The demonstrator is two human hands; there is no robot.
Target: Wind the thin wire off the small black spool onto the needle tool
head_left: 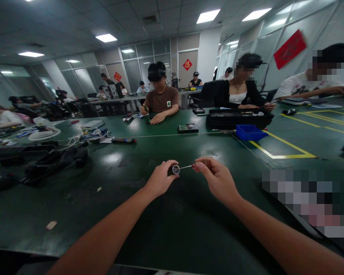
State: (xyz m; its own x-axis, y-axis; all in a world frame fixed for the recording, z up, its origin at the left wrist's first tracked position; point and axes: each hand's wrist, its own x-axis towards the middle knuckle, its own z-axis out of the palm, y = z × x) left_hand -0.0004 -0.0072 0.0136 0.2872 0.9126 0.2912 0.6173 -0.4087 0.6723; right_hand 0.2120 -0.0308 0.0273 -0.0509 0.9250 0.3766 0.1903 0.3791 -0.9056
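Above the middle of the green table, my left hand (159, 178) is closed round a small dark cylindrical part (176, 169) with a pale round rim facing right. My right hand (215, 176) pinches the reddish handle of a screwdriver (186, 167). Its thin metal shaft points left, and the tip meets the round end of the part. Whether the tip sits inside it or only touches the rim, I cannot make out. The fingers hide most of the handle and the back of the part.
Beyond my hands lie a green circuit board (188, 128), a blue tray (250, 132), a long black housing (237, 119) and a dark pen-like tool (124, 140). Black equipment (55, 162) and tangled cables (74, 139) occupy the left. Across the table (149, 244), several people work.
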